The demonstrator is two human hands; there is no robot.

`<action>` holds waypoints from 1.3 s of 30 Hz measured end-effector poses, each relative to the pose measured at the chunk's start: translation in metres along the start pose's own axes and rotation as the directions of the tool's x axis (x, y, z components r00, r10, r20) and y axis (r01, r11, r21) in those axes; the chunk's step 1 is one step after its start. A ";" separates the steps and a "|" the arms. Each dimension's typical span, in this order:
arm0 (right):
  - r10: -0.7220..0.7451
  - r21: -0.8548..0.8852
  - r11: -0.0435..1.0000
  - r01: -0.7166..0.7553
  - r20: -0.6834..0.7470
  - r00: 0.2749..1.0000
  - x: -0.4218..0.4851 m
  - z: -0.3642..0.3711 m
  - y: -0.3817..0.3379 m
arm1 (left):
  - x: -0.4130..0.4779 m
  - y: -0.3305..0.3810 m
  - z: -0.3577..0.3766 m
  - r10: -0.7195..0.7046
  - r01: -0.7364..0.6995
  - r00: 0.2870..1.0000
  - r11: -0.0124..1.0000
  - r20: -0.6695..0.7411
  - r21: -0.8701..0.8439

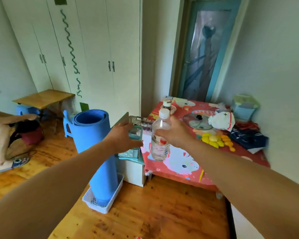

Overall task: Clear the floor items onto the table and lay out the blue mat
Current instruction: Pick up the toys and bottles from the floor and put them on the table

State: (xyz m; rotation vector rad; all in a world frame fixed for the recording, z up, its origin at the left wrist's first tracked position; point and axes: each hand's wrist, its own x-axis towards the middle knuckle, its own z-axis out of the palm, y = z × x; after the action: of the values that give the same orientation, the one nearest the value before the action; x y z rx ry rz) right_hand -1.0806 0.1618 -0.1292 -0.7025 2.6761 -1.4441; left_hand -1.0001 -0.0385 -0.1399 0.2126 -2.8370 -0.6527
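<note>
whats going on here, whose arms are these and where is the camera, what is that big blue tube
There is no machine here. The one picture comes from a camera worn on a person's head, looking forward and down, so the two arms are the wearer's own. The right hand grips a clear plastic bottle with a white cap over the table with the red patterned cloth. That table also carries a glass lid, a white bag and yellow toys. The left hand is open, reaching toward a small basket. The blue tube is a rolled blue mat, standing upright in a white tray on the wooden floor.
</note>
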 end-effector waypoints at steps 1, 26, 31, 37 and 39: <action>-0.006 0.005 1.000 0.006 -0.010 1.000 0.002 -0.011 -0.001 | 0.005 0.010 -0.004 0.009 -0.009 1.000 1.000 0.003 -0.001; 0.124 -0.158 0.965 -0.211 -0.433 0.893 0.075 -0.214 0.061 | 0.206 0.177 0.042 0.343 -0.336 0.932 0.939 0.120 -0.072; 0.158 -0.153 0.957 -0.245 -0.433 0.887 0.102 -0.230 0.091 | 0.243 0.183 0.075 0.332 -0.332 0.928 0.943 0.171 -0.029; 0.176 -0.098 0.968 -0.229 -0.383 0.907 0.159 -0.244 0.150 | 0.307 0.193 0.124 0.293 -0.292 0.937 0.956 0.192 -0.033; 0.161 -0.075 0.977 -0.201 -0.366 0.917 0.181 -0.244 0.171 | 0.326 0.196 0.143 0.226 -0.217 0.956 0.974 0.185 -0.065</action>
State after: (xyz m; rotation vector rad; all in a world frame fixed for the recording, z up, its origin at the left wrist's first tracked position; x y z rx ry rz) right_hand -1.3622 0.3632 -0.0915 -0.1933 3.0098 -1.5100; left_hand -1.3672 0.1335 -0.1182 -0.1848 -2.9622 -0.7202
